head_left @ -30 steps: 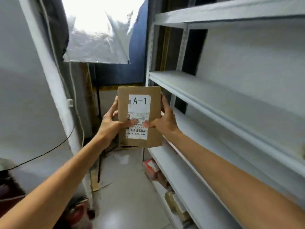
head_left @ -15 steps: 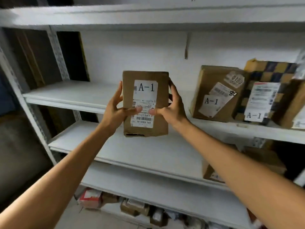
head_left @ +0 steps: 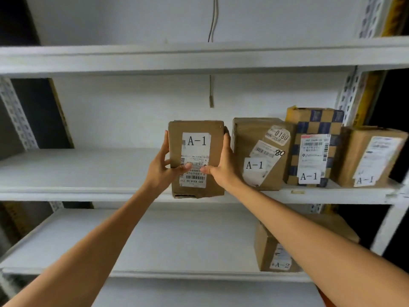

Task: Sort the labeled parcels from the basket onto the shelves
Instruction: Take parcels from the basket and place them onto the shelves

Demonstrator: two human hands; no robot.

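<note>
Brown cardboard parcel (head_left: 195,158) – it has a white label with "A-1" in big black letters. Under that are small print I cannot read and a barcode. Both hands hold it up straight, in front of the edge of the middle shelf (head_left: 77,191). I cannot tell if its bottom sits on the shelf.

The left hand (head_left: 162,171) grips the left side, fingers (head_left: 166,142) curled round the edge and thumb pressed on the label. The right hand (head_left: 223,167) grips the right side the same way, thumb on the front.

Just to the right, three more boxes stand in a row on the middle shelf, all marked "A-1". The plain brown box (head_left: 261,149) is nearest and also has a sticker with "0180" and a "80" written by pen. Next is the blue and yellow checked box (head_left: 314,122). Last is a blurry brown box (head_left: 371,156). That makes four "A-1" parcels.

On the shelf below (head_left: 177,273) sits one box (head_left: 269,247) marked "A-2" – partly hidden by the right arm. So there are five boxes.

A thin wire (head_left: 211,89) hangs down the white wall behind the top shelf (head_left: 199,58).
</note>
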